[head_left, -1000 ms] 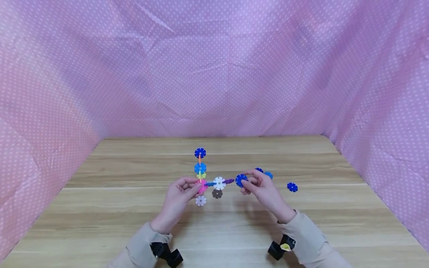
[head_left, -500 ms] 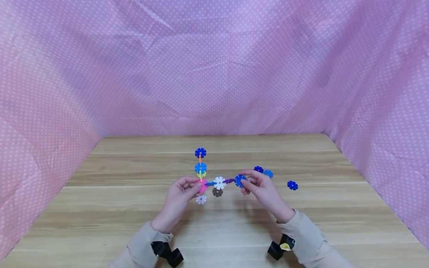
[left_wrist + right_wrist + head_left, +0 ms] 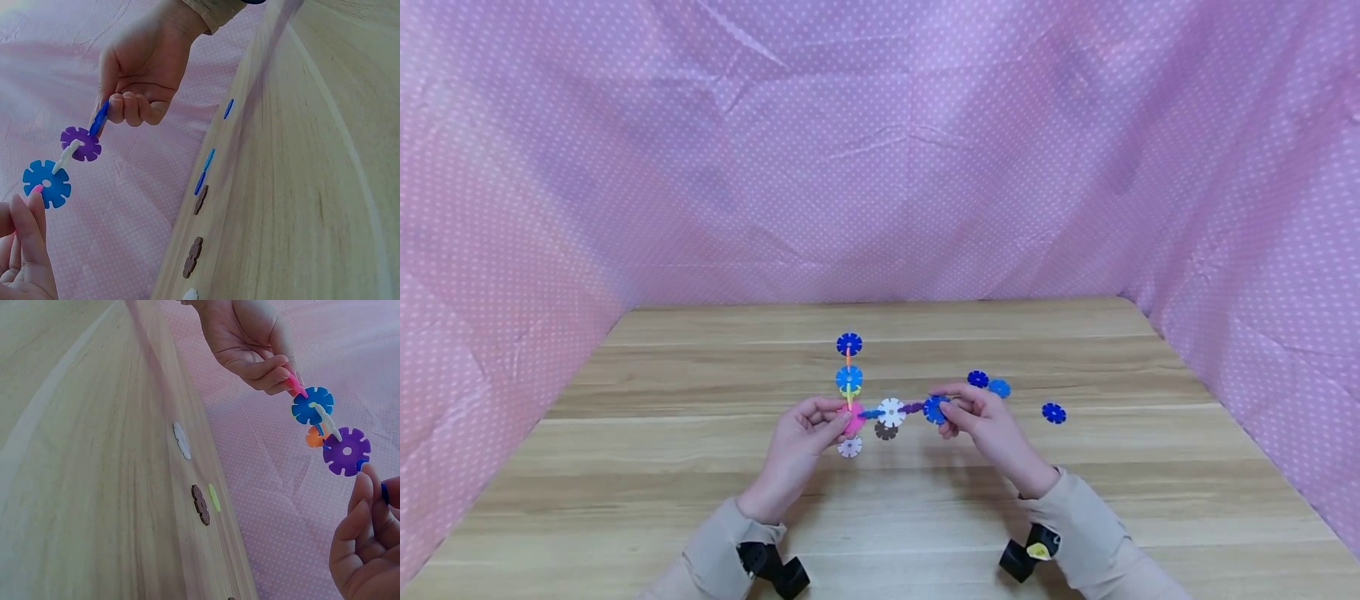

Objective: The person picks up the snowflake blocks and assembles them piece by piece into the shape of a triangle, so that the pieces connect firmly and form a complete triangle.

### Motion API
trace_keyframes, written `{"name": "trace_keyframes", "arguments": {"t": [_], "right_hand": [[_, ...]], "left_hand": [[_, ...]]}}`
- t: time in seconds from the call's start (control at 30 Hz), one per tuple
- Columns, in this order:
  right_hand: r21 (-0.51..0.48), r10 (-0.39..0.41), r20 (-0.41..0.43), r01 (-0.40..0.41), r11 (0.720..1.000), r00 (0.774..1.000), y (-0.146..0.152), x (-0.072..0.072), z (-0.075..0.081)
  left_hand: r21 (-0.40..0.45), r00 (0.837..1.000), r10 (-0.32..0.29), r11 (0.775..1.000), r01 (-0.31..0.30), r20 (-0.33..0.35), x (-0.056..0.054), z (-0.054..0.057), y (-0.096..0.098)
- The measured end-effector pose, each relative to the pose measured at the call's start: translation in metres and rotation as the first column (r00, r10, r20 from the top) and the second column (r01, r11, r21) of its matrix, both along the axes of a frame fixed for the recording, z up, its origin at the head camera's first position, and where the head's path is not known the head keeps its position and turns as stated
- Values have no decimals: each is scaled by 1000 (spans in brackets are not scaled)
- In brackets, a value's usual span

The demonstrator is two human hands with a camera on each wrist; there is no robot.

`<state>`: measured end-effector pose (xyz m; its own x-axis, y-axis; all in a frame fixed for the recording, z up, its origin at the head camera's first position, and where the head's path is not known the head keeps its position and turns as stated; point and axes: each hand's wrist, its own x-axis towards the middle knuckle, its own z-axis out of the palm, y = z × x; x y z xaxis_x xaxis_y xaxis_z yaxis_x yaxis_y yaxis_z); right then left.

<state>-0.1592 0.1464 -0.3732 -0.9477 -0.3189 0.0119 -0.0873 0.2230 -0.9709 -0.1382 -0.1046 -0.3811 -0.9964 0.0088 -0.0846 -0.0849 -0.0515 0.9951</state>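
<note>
My left hand (image 3: pixel 797 442) pinches a pink notched disc (image 3: pixel 854 419), the corner of a joined chain of plastic snowflake discs. One branch reaches away through yellow, light blue (image 3: pixel 848 378) and orange to a dark blue disc (image 3: pixel 849 343). The other runs right through a blue disc (image 3: pixel 47 184), a white disc (image 3: pixel 891 412) and a purple disc (image 3: pixel 347 451). At that end my right hand (image 3: pixel 992 429) pinches a dark blue disc (image 3: pixel 936 409) between thumb and fingers. Its edge meets the purple disc; how deep the slots engage cannot be told.
Loose discs lie on the wooden table (image 3: pixel 700 467): brown (image 3: pixel 886 432) and white (image 3: pixel 850 448) under the chain, dark blue (image 3: pixel 977 379) and light blue (image 3: pixel 999 389) beyond my right hand, another dark blue disc (image 3: pixel 1054 413) farther right. Pink dotted cloth (image 3: pixel 880 167) surrounds the table.
My right hand has brought its dark blue disc slightly left, closing the gap to the purple disc. My left hand stays almost still with the chain.
</note>
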Motion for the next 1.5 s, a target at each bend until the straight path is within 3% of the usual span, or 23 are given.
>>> {"name": "trace_keyframes", "arguments": {"t": [0.3, 0.97, 1.5], "right_hand": [[30, 6, -5, -6, 1000, 1000, 0, 2, 0], [88, 5, -83, 3, 996, 997, -2, 12, -1], [95, -28, -49, 32, 995, 998, -6, 17, 5]], "left_hand": [[3, 999, -41, 999, 41, 9, 0, -1, 0], [-32, 1000, -27, 999, 28, 12, 1, -5, -1], [75, 999, -21, 997, 17, 45, 2, -11, 1]]}}
